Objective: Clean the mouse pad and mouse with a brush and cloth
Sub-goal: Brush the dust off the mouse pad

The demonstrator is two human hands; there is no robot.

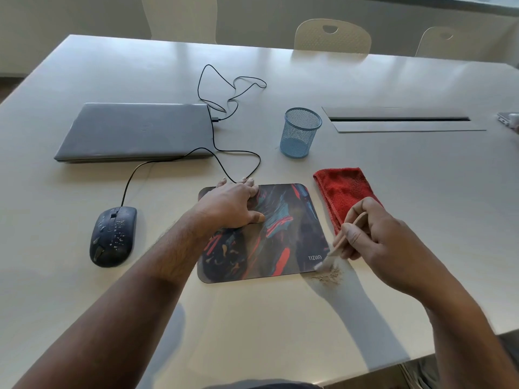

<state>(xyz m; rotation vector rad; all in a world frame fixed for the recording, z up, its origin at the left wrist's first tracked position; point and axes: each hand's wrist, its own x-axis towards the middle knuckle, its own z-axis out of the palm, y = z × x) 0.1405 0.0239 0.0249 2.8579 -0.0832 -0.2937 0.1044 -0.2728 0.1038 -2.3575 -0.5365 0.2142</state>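
Observation:
A dark mouse pad [280, 240] with red and blue streaks lies on the table in front of me. My left hand [233, 206] presses flat on its far left part, fingers spread. My right hand [373, 234] grips a thin wooden brush [341, 242]; its bristles touch the table at the pad's near right corner, beside a small pile of brown dust [330, 276]. A folded red cloth [344, 192] lies right of the pad, partly behind my right hand. The black wired mouse [113, 237], speckled with pale dirt, sits left of the pad.
A shut grey laptop [134, 133] lies at the back left, with the mouse cable [224, 113] looping from it. A blue mesh cup [300, 133] stands behind the pad. A cable slot [398, 119] is set in the table at right. Chairs [332, 35] line the far edge.

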